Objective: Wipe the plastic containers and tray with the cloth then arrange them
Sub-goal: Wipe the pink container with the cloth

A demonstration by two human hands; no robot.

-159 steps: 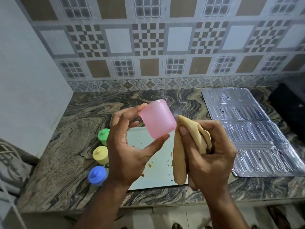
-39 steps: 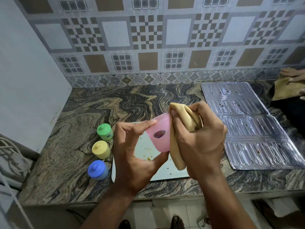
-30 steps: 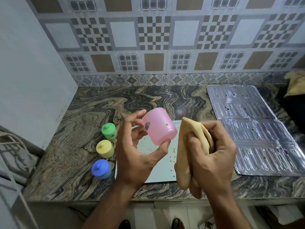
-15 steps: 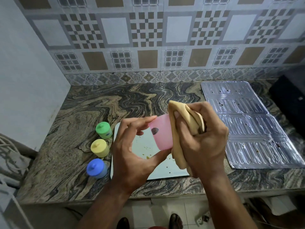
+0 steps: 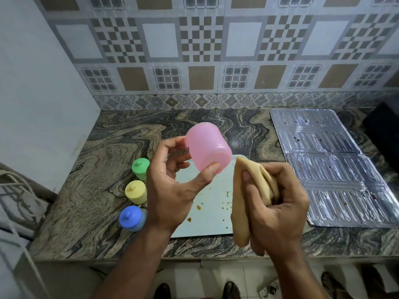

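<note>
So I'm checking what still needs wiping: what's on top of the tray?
Orange-brown crumbs and smears dot the pale tray. The left hand and cloth cover its edges.

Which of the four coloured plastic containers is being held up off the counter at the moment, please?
The pink container, gripped in the left hand. The green, yellow and blue ones stand lidded in a row on the counter.

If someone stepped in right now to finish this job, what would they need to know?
Left hand holds the pink container in the air, tilted. Right hand grips the bunched tan cloth, apart from the container.
Green container, yellow container and blue container stand in a row left of the tray on the counter.
Tray shows food specks: not wiped.
Left: finish pink, check the others, wipe tray, arrange.
</note>
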